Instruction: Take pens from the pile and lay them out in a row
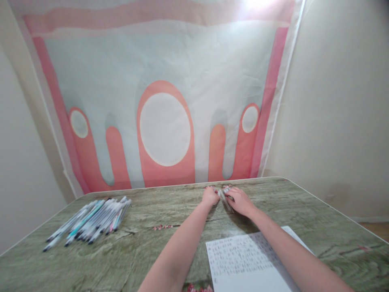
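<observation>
Near the far edge of the table, my left hand (210,196) and my right hand (240,201) are close together with fingers curled. Between them is a slim greyish, strip-like object (226,202), slanting down toward the tabletop. Blur hides its exact kind. The fingers of my right hand close on its side. My left fingertips meet its upper left part, and what they grip is partly hidden. Below my right forearm lies a white sheet of paper (234,255) with rows of handwriting.
A loose pile of pens (97,219), mostly clear with dark ends plus teal and pink ones, lies at the left. The table (146,255) has a wood-grain cover. Behind its far edge hangs a pink and grey patterned cloth (165,174), with walls at both sides.
</observation>
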### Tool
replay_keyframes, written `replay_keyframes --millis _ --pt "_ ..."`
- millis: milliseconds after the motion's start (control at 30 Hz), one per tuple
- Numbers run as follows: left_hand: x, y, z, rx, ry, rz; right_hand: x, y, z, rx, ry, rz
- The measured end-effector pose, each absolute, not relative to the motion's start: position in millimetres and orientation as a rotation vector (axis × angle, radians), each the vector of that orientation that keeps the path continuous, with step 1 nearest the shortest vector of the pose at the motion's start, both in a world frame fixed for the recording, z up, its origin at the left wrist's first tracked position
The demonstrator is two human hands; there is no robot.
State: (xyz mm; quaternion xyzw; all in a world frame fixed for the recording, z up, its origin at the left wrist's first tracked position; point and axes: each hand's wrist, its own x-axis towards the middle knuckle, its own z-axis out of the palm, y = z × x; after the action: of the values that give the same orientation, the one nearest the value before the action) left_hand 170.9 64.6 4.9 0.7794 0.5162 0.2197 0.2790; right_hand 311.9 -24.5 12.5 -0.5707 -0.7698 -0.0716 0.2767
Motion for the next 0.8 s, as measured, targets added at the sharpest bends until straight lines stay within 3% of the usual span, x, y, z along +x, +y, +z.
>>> replay_keyframes --millis 500,800 --pt "172.9 59.9 11.5 1.9 1.343 0.58 329.9 -13.9 -1.3 -1.707 -1.733 -0.22" --pt "140.4 27.7 31.2 1.311 1.042 0.622 313.8 -21.5 15.5 -1.564 -1.768 -0.123"
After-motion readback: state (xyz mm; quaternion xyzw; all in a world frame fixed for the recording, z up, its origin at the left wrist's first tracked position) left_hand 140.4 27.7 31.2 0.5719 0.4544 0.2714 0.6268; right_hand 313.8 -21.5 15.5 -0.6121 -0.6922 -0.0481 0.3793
